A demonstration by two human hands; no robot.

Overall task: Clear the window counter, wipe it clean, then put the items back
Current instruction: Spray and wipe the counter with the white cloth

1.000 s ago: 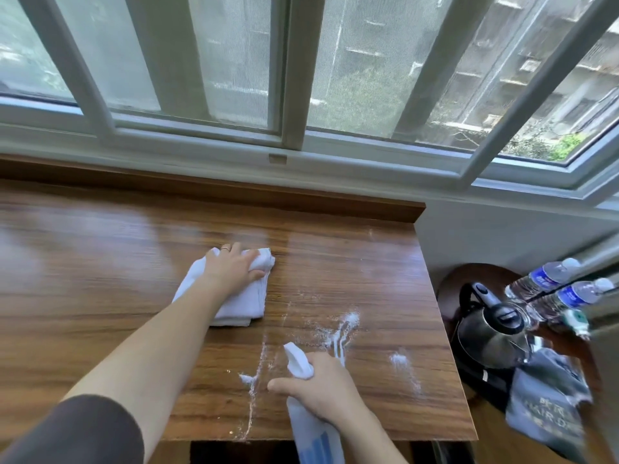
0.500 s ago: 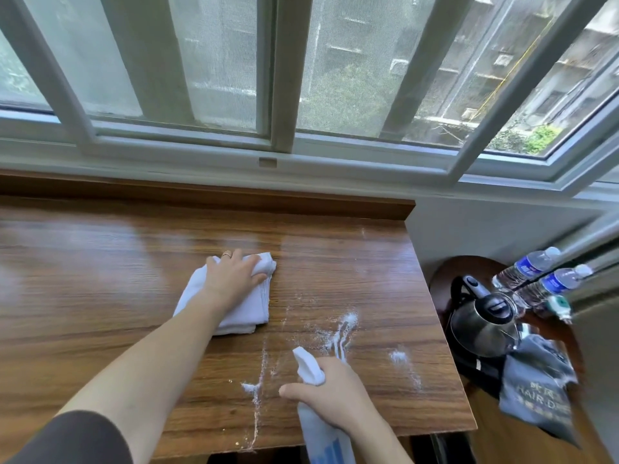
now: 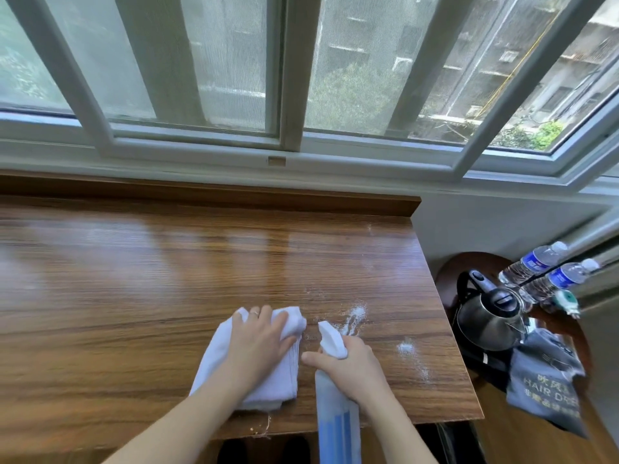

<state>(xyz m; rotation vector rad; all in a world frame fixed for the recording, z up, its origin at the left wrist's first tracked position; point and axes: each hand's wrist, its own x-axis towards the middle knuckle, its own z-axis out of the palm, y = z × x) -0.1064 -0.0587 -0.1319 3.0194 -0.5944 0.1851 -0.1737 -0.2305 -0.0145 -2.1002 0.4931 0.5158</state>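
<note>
The wooden window counter (image 3: pixel 134 289) runs under the window and carries white foam patches (image 3: pixel 356 313) near its right front. My left hand (image 3: pixel 259 343) lies flat on a folded white cloth (image 3: pixel 217 360), pressing it on the counter close to the front edge. My right hand (image 3: pixel 348 366) grips a white and blue spray bottle (image 3: pixel 336 420) by its neck, nozzle pointing away from me, right beside the cloth. Another foam spot (image 3: pixel 407 348) lies to the right of the bottle.
A low round table (image 3: pixel 449 272) stands right of the counter. It holds a steel kettle (image 3: pixel 489 316), two water bottles (image 3: pixel 536 262), and a grey hair dryer bag (image 3: pixel 546 383). The window frame (image 3: pixel 291 78) rises behind the counter's raised back lip.
My left hand has dragged the cloth toward me and rightward over the left foam streak, which is gone. The right hand with the bottle stayed about where it was.
</note>
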